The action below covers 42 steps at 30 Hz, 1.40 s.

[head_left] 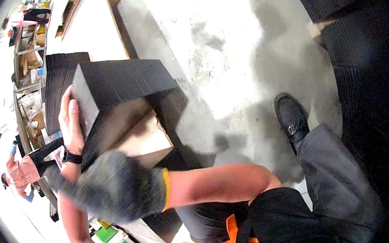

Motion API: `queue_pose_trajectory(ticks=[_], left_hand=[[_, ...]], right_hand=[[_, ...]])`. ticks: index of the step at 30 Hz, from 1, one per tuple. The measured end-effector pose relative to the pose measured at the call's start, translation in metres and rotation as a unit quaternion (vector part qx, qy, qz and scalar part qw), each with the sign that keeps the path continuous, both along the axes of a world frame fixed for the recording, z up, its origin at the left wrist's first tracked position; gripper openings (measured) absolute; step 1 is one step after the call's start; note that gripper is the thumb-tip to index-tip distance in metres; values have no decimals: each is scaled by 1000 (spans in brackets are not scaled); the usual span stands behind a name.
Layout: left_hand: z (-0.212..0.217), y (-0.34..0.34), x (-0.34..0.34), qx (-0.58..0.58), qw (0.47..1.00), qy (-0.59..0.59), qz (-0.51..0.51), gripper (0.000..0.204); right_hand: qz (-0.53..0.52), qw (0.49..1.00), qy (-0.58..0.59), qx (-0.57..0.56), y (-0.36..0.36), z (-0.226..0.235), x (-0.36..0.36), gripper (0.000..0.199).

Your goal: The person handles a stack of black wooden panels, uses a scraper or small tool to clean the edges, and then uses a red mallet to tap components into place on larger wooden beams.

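My bare left hand (72, 127), with a black watch (72, 157) on its wrist, lies with fingers stretched against the grey end face of a stack of thin black sheets (130, 79). The stack's lined edges face up, and it stands beside a pale wooden board (148, 138). My right hand (120, 189) wears a dark grey glove with a yellow cuff. It crosses in front of my left forearm, near the stack's lower side. Motion smears its fingers, so whether they hold anything is not visible.
More black sheets (64, 85) stand behind the stack, near a long pale panel (98, 23). Large dark stacks (368, 68) line the right side. My shoe (292, 119) stands on the concrete floor (201, 52). At far left are cluttered shelves (32, 59) and a person in pink (23, 170).
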<state>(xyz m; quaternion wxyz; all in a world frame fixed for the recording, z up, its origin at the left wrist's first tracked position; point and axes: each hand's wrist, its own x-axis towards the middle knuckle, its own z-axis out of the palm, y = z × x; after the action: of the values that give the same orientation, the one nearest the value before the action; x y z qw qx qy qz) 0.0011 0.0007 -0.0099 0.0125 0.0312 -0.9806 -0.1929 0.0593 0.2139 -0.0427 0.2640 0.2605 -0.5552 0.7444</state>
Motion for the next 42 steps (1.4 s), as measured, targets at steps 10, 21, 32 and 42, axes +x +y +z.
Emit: queue_pose_trajectory(ticks=[10,21,32,42], left_hand=[[16,18,-3,-27,999,-43,-12,59],[20,15,-11,-68,995,-56,-53,46],[21,15,-17,-49,995,-70,-54,44],[22,16,-16,-16,997,-73,-25,44]], right_hand=[[31,863,-476,-166,31,-71,-92,31],[26,869,-467,163,32,-76,-166,29],[70,710,-676,186,22,-37,-157,25],[108,659,-559,491,28,6,-189,25]])
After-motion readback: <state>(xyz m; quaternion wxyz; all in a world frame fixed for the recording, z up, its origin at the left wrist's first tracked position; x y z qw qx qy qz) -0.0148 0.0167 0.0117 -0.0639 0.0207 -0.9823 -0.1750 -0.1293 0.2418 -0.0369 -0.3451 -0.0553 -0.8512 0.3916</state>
